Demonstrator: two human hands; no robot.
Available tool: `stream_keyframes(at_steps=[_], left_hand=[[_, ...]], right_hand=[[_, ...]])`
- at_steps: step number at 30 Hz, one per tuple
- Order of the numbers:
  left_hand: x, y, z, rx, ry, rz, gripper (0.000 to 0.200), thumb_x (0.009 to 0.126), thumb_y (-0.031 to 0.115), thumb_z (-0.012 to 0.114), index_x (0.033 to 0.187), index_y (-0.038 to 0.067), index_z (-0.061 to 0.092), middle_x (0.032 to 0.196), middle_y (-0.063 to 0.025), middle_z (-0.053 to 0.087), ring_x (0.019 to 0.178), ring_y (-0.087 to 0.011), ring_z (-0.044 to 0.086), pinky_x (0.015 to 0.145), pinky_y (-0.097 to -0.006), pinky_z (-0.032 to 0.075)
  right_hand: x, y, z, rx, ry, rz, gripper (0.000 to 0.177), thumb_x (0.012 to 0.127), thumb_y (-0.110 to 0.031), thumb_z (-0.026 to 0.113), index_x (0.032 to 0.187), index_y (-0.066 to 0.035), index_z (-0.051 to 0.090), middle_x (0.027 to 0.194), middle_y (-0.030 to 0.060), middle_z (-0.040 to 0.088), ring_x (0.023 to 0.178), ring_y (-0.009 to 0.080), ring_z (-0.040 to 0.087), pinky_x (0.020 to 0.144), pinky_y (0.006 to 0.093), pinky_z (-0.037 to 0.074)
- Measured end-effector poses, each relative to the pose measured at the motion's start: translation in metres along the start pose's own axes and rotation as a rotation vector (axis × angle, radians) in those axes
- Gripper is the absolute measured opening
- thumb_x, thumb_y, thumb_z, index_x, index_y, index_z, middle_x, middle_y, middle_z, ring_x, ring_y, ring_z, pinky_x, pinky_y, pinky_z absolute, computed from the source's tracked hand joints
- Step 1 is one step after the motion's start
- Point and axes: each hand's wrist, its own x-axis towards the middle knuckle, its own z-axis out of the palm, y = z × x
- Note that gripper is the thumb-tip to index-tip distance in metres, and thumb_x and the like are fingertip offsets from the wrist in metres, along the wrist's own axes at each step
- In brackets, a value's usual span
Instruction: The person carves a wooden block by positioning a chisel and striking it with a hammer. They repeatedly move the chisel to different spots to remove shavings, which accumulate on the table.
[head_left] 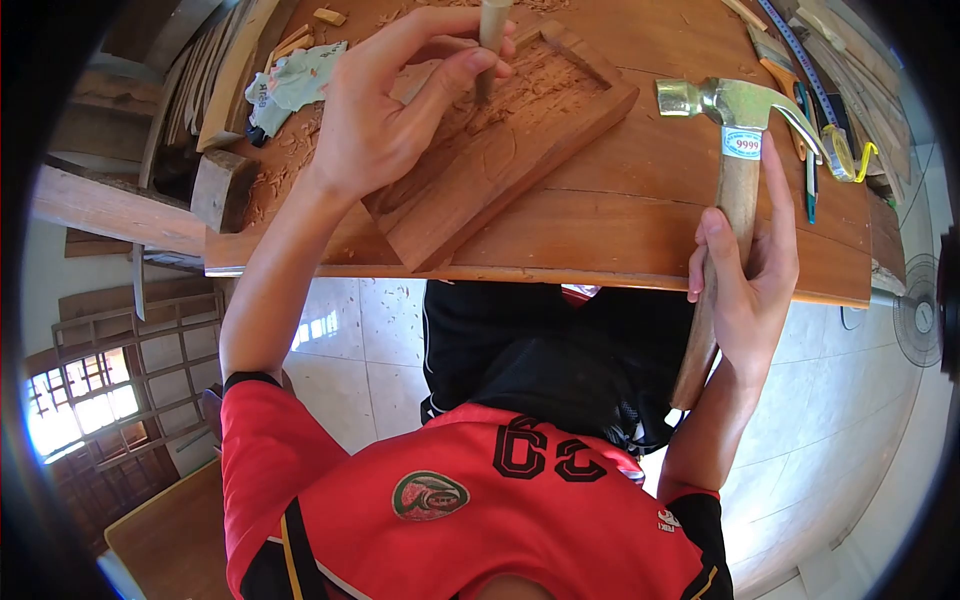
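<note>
My left hand point(400, 100) grips an upright carving chisel point(491, 35) between thumb and fingers. The chisel's lower end meets the recessed face of a carved wooden board point(470, 210), among loose shavings. My right hand point(750, 270) is closed around the wooden handle of a claw hammer point(738, 170), its index finger stretched up along the handle. The hammer's head is raised to the right of the board, with its striking face to the left and its claw to the right. The chisel's top is cut off by the frame edge.
The board lies on a wooden table point(560, 225) strewn with shavings. A crumpled printed cloth or paper point(300, 80) and a wood block point(224, 190) are at left. A brush point(775, 55), a tape measure point(845, 155) and wood strips lie at right. A fan point(915, 310) stands beyond.
</note>
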Motion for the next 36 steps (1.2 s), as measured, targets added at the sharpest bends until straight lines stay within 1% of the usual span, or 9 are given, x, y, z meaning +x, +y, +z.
stream_keyframes(at_steps=[6,12,15,18,21,24,27,33,36], left_hand=[[0.0,0.001,0.003,0.043,0.01,-0.012,0.023,0.106,0.002,0.053,0.127,-0.004,0.061,0.11,-0.0121,0.072,0.1,-0.0203,0.073,0.096,-0.0327,0.055],[0.011,0.019,0.011,0.34,0.027,-0.065,0.022,0.106,0.005,0.054,0.125,-0.002,0.063,0.108,-0.01,0.073,0.097,-0.0172,0.073,0.09,-0.03,0.055],[0.023,0.035,0.026,0.441,0.117,-0.087,0.023,0.095,0.004,0.073,0.115,-0.002,0.064,0.101,-0.0131,0.071,0.091,-0.0165,0.07,0.078,-0.0306,0.057],[0.017,0.028,0.023,0.288,0.018,-0.217,0.023,0.108,0.009,0.053,0.126,-0.003,0.062,0.108,-0.0104,0.072,0.097,-0.0166,0.073,0.089,-0.0306,0.056],[0.006,0.018,0.025,0.088,0.147,-0.351,0.025,0.11,0.011,0.049,0.127,-0.004,0.059,0.109,-0.0116,0.07,0.098,-0.0167,0.072,0.089,-0.0309,0.057],[-0.002,0.014,0.026,-0.043,0.279,-0.35,0.02,0.108,0.008,0.052,0.124,-0.003,0.057,0.106,-0.0152,0.072,0.096,-0.0194,0.074,0.082,-0.0314,0.059],[-0.005,0.012,0.026,-0.136,0.341,-0.385,0.019,0.108,0.008,0.051,0.123,-0.003,0.056,0.103,-0.0132,0.07,0.094,-0.0194,0.075,0.082,-0.0307,0.058],[-0.001,0.01,0.022,-0.038,0.238,-0.409,0.022,0.112,0.013,0.043,0.125,-0.004,0.05,0.108,-0.0102,0.061,0.093,-0.0183,0.071,0.088,-0.0325,0.057],[0.005,0.006,0.022,-0.161,0.287,-0.55,0.022,0.113,0.015,0.043,0.124,-0.004,0.049,0.106,-0.0104,0.062,0.092,-0.0199,0.072,0.088,-0.0335,0.058]], right_hand=[[-0.001,0.001,0.0,-0.024,0.002,-0.007,0.068,0.098,0.002,0.062,0.161,-0.009,0.036,0.08,0.0017,0.062,0.051,0.0037,0.048,0.044,0.0207,0.039],[-0.001,0.001,0.001,-0.013,-0.01,-0.014,0.068,0.099,0.002,0.062,0.161,-0.009,0.035,0.079,0.0016,0.062,0.051,0.0042,0.048,0.044,0.0209,0.039],[-0.002,-0.001,0.001,-0.02,-0.01,-0.003,0.069,0.099,0.002,0.062,0.161,-0.009,0.035,0.079,0.0014,0.061,0.051,0.0043,0.048,0.044,0.0209,0.039],[-0.003,-0.003,0.0,-0.02,-0.007,0.018,0.069,0.099,0.002,0.062,0.161,-0.009,0.035,0.079,0.0012,0.061,0.051,0.0043,0.048,0.044,0.0209,0.04],[-0.005,-0.001,-0.003,0.016,-0.008,0.045,0.07,0.098,0.003,0.062,0.161,-0.009,0.035,0.083,0.0017,0.062,0.052,0.0041,0.048,0.044,0.021,0.04],[-0.004,0.002,-0.003,0.027,-0.006,0.066,0.072,0.097,0.006,0.062,0.161,-0.01,0.035,0.089,0.0026,0.062,0.054,0.004,0.049,0.045,0.0212,0.042],[-0.004,0.0,-0.002,0.032,-0.025,0.088,0.072,0.097,0.006,0.063,0.161,-0.011,0.035,0.084,0.0012,0.061,0.054,0.0043,0.049,0.045,0.0214,0.042],[-0.007,-0.005,0.003,0.012,-0.062,0.064,0.072,0.097,0.005,0.062,0.162,-0.012,0.035,0.077,-0.0003,0.058,0.052,0.0043,0.049,0.045,0.0217,0.043],[-0.007,-0.007,0.003,0.013,-0.073,0.055,0.072,0.098,0.006,0.061,0.162,-0.012,0.034,0.077,0.0001,0.058,0.052,0.0045,0.048,0.046,0.0222,0.043]])
